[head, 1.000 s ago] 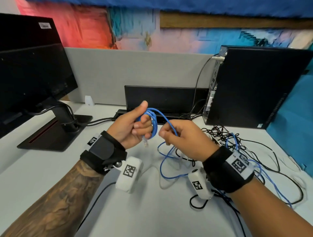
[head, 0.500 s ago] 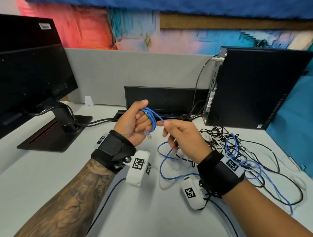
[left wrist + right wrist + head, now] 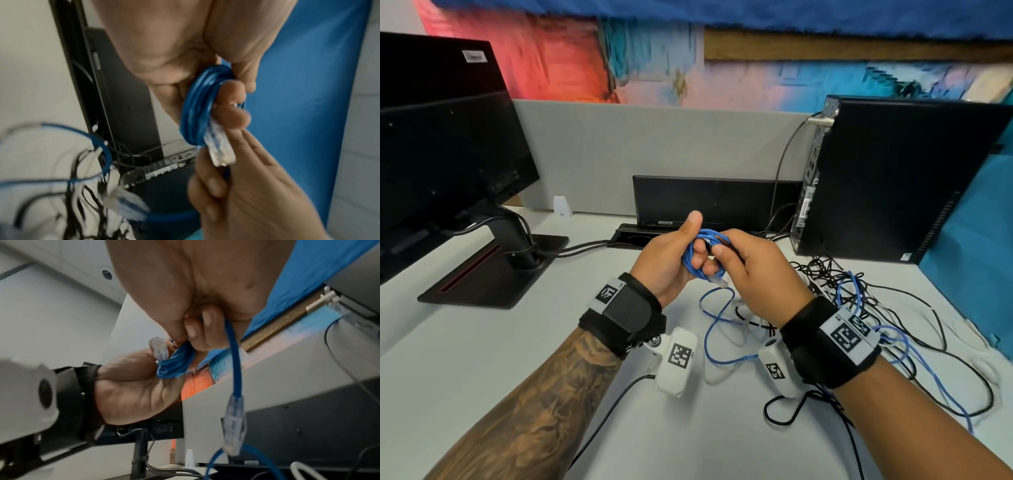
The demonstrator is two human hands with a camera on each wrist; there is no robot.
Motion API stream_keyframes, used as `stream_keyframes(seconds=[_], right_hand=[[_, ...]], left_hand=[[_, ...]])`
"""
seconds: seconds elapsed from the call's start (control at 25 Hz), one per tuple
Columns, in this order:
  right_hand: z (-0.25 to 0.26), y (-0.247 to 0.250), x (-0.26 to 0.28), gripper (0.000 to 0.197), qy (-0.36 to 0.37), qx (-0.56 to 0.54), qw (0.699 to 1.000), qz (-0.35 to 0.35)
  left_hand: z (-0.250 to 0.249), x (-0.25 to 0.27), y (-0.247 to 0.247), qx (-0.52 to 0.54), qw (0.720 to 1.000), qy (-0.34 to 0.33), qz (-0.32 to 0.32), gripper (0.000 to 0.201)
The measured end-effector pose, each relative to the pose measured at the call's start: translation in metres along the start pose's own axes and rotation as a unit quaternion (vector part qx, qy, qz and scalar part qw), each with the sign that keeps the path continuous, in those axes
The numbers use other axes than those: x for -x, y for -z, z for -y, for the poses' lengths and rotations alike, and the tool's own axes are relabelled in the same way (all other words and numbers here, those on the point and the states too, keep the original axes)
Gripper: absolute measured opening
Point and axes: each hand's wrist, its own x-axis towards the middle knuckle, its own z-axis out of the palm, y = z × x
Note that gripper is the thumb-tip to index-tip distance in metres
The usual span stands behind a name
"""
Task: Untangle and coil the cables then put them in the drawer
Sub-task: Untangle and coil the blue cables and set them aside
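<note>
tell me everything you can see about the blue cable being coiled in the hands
The blue cable is a thin, glossy round cord, wound into a few tight loops. The left hand grips the coil, fingers curled through it; the right hand pinches it from the other side. It is held above the desk. A clear plastic plug hangs just below the coil.

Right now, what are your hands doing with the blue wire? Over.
Left hand holds blue coil. Right hand pinches its loose end. Tangled cables wait on desk. No drawer in view.
</note>
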Motion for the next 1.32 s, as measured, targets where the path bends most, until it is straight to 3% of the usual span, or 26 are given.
stream_keyframes(seconds=[0.16,0.24,0.4,0.52,0.68,0.8,0.92,1.04,1.16,1.32], right_hand=[[-0.006,-0.009,0.003,0.025,-0.004,0.005,1.000,-0.024],[-0.008,-0.015,0.003,0.025,-0.019,-0.011,0.999,-0.048],[-0.011,-0.017,0.005,0.026,-0.015,-0.043,0.996,-0.080],[-0.006,-0.016,0.003,0.028,-0.003,-0.061,0.996,-0.071],[-0.009,-0.011,0.002,0.018,-0.031,-0.174,0.984,-0.037],[-0.021,-0.006,0.008,0.009,-0.085,-0.137,0.987,0.013],[-0.027,0.001,0.009,0.009,-0.124,-0.127,0.984,0.029],[-0.036,0.008,0.002,0.007,-0.164,-0.204,0.964,-0.037],[-0.045,0.013,-0.004,0.013,-0.156,-0.267,0.946,-0.101],[-0.054,0.007,-0.009,0.016,-0.154,-0.313,0.931,-0.109]], left_hand=[[0.004,0.003,-0.008,-0.015,0.998,0.029,-0.055,0.049],[0.005,0.004,-0.015,0.002,0.998,0.035,-0.046,0.047],[0.006,0.002,-0.015,-0.037,0.999,-0.015,0.015,0.025],[0.012,-0.002,-0.011,-0.030,0.998,-0.050,-0.020,0.026],[0.012,-0.005,-0.004,0.034,0.993,-0.088,-0.065,0.023],[0.011,-0.008,0.006,0.103,0.988,-0.070,-0.089,0.020],[0.015,-0.010,0.007,0.102,0.989,-0.050,-0.096,0.021],[0.022,-0.014,0.006,0.076,0.993,-0.017,-0.084,0.024],[0.027,-0.019,0.010,0.094,0.993,0.030,-0.058,0.029],[0.040,-0.029,0.017,0.148,0.987,0.053,-0.033,0.024]])
